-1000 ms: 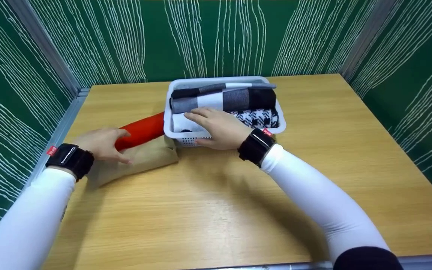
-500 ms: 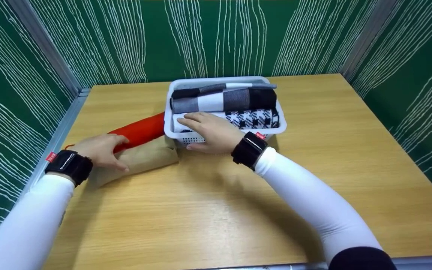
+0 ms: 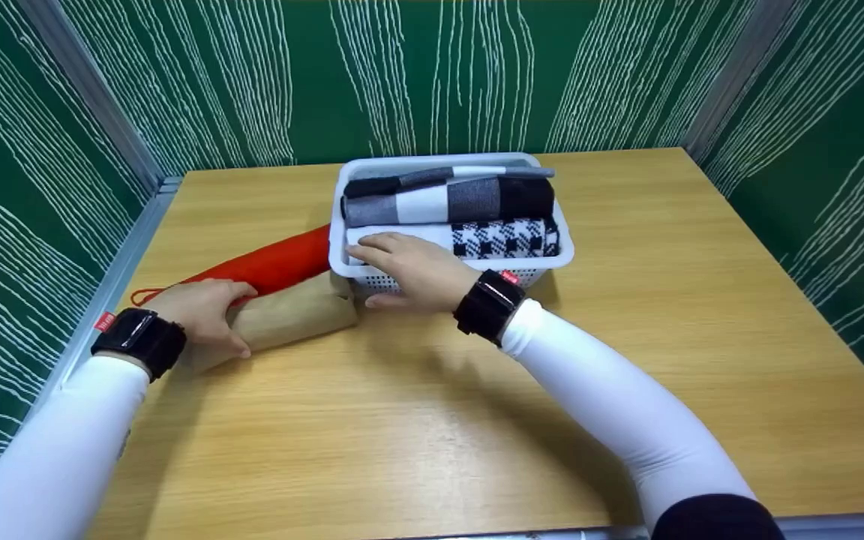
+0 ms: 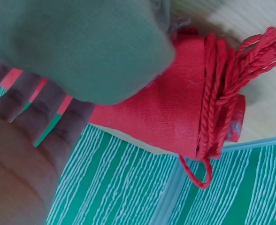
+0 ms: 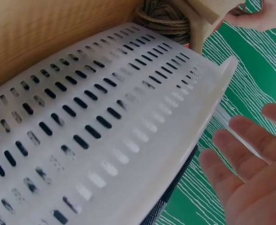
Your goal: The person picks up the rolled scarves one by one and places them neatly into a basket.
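Observation:
My left hand [image 3: 203, 311] lies over the left part of a beige rolled cloth [image 3: 297, 311], thumb on its near side and fingers on its far side. In the left wrist view those fingers look straight, their tips hidden behind the cloth. Right behind it lies a red rolled scarf [image 3: 274, 264] with twisted fringe [image 4: 218, 93] at its left end. My right hand [image 3: 424, 274] is at the near left corner of a white plastic basket [image 3: 522, 262], fingers spread and holding nothing. Inside the basket sit a checked rolled scarf [image 3: 469, 201] and a black-and-white patterned roll [image 3: 507, 238].
The basket stands near the back of the wooden table [image 3: 432, 420], against the right ends of the red and beige rolls. Green walls [image 3: 477, 75] with white lines enclose the back and sides. A coil of brown cord [image 5: 164, 21] shows at the beige roll's end.
My left hand has come down and nearer over the beige roll, uncovering more of the red scarf's left end. My right hand has drifted left and a little nearer along the basket's front.

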The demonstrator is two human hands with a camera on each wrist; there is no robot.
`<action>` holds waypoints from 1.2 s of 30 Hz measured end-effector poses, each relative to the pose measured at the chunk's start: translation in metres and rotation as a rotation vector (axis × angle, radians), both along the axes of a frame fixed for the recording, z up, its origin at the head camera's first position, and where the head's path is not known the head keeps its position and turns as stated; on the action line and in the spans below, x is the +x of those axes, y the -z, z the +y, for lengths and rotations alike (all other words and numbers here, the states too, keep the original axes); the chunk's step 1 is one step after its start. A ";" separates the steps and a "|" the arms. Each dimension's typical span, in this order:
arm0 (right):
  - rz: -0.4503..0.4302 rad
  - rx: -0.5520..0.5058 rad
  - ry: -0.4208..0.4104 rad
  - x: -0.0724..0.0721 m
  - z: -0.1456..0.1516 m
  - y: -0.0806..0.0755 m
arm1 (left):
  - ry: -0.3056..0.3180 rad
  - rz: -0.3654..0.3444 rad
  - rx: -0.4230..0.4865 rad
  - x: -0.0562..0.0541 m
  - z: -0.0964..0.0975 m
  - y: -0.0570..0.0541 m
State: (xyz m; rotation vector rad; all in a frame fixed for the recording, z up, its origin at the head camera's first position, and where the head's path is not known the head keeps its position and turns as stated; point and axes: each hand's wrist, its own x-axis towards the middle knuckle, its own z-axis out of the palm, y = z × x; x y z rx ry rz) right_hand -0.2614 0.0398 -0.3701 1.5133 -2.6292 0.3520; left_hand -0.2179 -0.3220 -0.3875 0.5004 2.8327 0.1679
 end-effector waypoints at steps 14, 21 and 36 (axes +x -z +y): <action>-0.016 0.015 -0.021 0.004 -0.013 0.004 | -0.060 -0.079 -0.021 0.007 0.000 0.003; -0.016 0.025 -0.027 0.005 -0.018 0.008 | -0.096 -0.106 -0.036 0.007 -0.001 0.006; 0.013 -0.029 -0.114 0.011 -0.029 0.016 | -0.059 -0.126 -0.052 0.005 -0.001 0.011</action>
